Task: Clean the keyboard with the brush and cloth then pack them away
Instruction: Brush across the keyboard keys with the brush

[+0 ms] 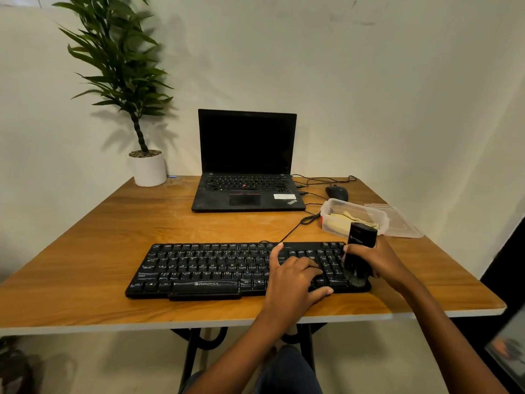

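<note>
A black keyboard (204, 268) lies near the front edge of the wooden table (113, 223). My left hand (292, 275) rests flat on its right half, fingers spread over the keys. My right hand (377, 258) grips a black brush (360, 240) upright, its bristles down on the number pad at the keyboard's right end. A yellowish cloth (343, 218) lies inside a clear plastic box (329, 207) just behind the brush.
The box's clear lid (397, 220) lies to its right. An open black laptop (247, 166), a black mouse (336, 192) and loose cables sit at the back. A potted plant (147, 166) stands back left. The table's right edge is close to my right arm.
</note>
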